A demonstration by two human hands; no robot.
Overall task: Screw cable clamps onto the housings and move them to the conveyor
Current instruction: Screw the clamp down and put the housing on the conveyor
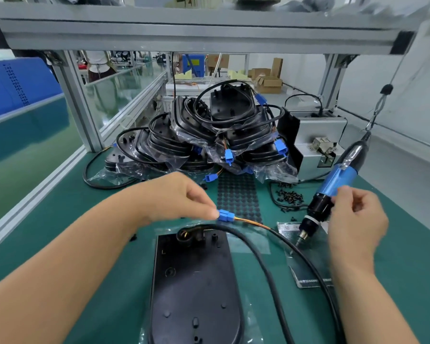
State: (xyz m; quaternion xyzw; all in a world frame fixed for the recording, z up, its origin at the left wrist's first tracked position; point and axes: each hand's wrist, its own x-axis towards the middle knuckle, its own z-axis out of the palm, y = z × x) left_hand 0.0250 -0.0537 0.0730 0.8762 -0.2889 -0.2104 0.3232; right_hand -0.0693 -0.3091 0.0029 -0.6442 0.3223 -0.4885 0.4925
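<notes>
A black housing (pixel 194 281) lies flat on the green mat in front of me, with a black cable clamp (pixel 187 235) at its far end. A thick black cable (pixel 271 266) loops from there to the right and down. My left hand (pixel 176 197) pinches the blue connector (pixel 226 216) on the cable's thin orange wires, just above the housing. My right hand (pixel 355 219) is at the blue and black electric screwdriver (pixel 333 192), fingers curled by its body; the driver hangs tilted with its bit near the mat.
A pile of bagged black housings (pixel 209 135) with cables and blue connectors fills the back of the bench. Loose black screws (pixel 289 196) lie right of a sheet of black round pads (pixel 237 194). A grey screw feeder box (pixel 318 142) stands at back right. The conveyor (pixel 23 150) runs along the left.
</notes>
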